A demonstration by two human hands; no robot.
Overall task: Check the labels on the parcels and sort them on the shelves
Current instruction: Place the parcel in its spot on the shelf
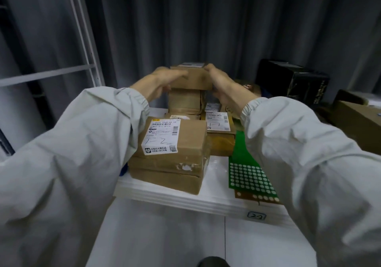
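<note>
**Both hands on the top box at the back of the shelf**

The person reaches deep over the white shelf (185, 202), and the small cardboard parcel (192, 77) sits on top of another taped box (184, 101) at the rear, just in front of the grey curtain. The left hand (162, 81) lies against the parcel's left face with fingers stretched fairly flat along it; the right hand (220, 81) cups the right edge, its fingers wrapped over the upper corner. Between them the box is clasped from both sides, though whether it is lifted clear of the box below I cannot tell.

It looks a light, stiff thing (plain corrugated card, taped shut), easy to squeeze between two palms, and the side faces seem the sensible hold, since the label (191, 64) is on its top and should stay readable. The tape may be a bit slick.

Nearer to me a stack of flat parcels (171, 163) carries a label marked "1-2" (162, 137), and a second labelled box (219, 130) stands just behind it. A green perforated board (247, 170) lies flat to the right, and the shelf edge wears a small tag (256, 216).
</note>
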